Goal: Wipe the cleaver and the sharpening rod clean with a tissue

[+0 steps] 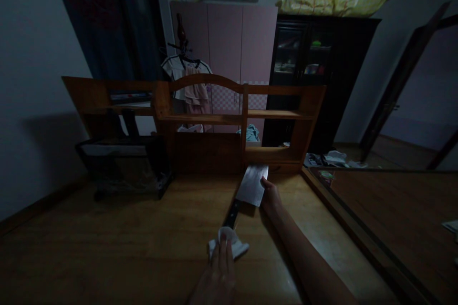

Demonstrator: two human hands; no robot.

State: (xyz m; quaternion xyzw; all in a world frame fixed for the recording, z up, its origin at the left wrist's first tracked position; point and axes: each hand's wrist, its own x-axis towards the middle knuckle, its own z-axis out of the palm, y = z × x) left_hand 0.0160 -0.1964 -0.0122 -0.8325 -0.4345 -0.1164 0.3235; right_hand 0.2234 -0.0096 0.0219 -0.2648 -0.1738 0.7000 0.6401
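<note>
Cleaver (246, 193), one: over the middle of the table (143, 243), blade away from me, black handle toward me.
White cloth (239, 248), one: bunched at the handle's end.
Hands, two: my right hand (271, 196) is closed on the blade's right side, thumb on the near face; my left hand (220, 267) lies on the cloth, fingers nearly straight, and I cannot tell whether they grip.
Room: broad bare tabletop left of the cleaver; a narrower strip between my right forearm and the table's right edge.
Wooden shelf unit (207, 118), one: along the far edge.
Dark-framed rack (155, 162), one: far left, well apart from the cleaver.
Behind: one pink wardrobe (225, 38), one dark cabinet (343, 57).
</note>
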